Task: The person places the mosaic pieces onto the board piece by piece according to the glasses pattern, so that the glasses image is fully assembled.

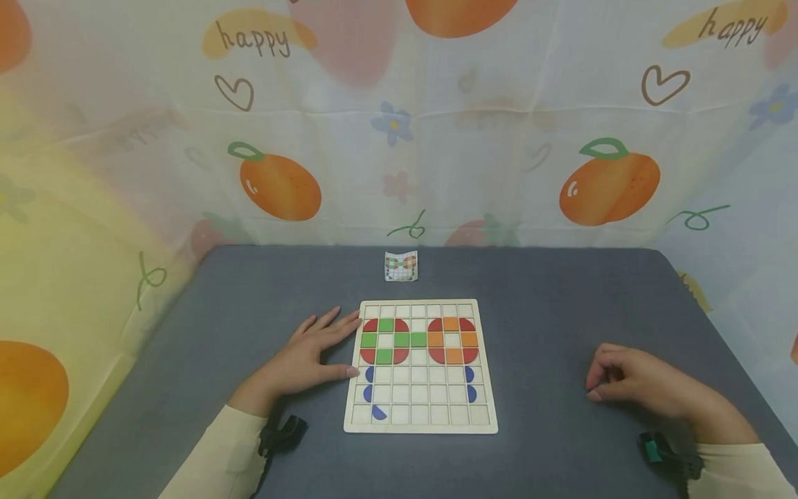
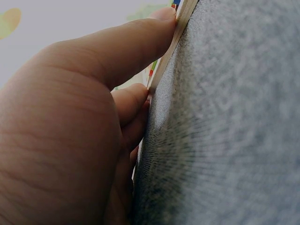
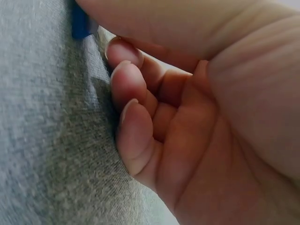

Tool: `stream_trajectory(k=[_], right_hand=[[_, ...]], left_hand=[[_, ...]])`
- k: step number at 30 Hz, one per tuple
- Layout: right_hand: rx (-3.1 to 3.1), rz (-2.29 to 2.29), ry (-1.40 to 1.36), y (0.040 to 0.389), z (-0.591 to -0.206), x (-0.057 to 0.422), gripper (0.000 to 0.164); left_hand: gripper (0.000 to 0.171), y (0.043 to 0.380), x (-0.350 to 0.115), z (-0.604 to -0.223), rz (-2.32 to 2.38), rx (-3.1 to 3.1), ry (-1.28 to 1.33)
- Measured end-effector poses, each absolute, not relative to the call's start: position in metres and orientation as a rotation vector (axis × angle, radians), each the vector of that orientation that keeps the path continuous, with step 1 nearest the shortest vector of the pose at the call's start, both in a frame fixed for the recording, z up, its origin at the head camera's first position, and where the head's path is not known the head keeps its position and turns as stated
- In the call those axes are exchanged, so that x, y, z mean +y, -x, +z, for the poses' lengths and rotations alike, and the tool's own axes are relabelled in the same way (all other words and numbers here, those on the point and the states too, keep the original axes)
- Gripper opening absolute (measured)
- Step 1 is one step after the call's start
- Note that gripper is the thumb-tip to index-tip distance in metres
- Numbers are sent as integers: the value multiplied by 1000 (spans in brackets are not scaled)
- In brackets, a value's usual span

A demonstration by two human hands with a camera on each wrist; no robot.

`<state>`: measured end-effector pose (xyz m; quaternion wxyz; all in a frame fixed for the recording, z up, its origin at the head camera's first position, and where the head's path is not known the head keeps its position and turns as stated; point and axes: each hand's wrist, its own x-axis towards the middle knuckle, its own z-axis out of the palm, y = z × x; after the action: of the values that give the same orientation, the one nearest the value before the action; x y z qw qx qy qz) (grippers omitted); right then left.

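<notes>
A white grid board [image 1: 436, 418] lies flat on the grey table, with red, green, orange and blue pieces in its squares. At its left edge rests my left hand [image 1: 307, 360], fingers stretched out, with forefinger and thumb tip touching the rim. The left wrist view shows the left thumb [image 2: 136, 44] against the board's side [image 2: 183, 23]. Well to the right of the board, my right hand [image 1: 642, 378] is low over the table, fingers curled. Between its thumb and fingertip it pinches a small blue piece [image 3: 80, 22], mostly hidden by the thumb.
Behind the board a small pattern card [image 1: 401, 267] stands on the table [image 1: 536, 291], showing a similar coloured grid. A printed curtain [image 1: 486, 166] hangs along the table's back edge. Each wrist carries a small black camera [image 1: 287, 435].
</notes>
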<state>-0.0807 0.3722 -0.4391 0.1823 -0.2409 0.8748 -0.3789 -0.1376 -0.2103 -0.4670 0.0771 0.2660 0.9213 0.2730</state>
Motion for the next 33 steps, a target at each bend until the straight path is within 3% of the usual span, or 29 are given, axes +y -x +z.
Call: stream_trajectory(k=[10, 15, 19, 33], right_hand=[[2454, -1142, 493, 81, -434, 363, 3], [2440, -1260, 485, 82, -433, 359, 15], [2374, -1403, 478, 82, -430, 351, 15], [2292, -1587, 462, 72, -433, 280, 12]], left_hand=[[96, 138, -212, -469, 813, 2756, -803], [97, 139, -211, -469, 810, 2746, -791], [97, 138, -212, -468, 812, 2752, -794], [94, 138, -212, -469, 833, 2764, -811]])
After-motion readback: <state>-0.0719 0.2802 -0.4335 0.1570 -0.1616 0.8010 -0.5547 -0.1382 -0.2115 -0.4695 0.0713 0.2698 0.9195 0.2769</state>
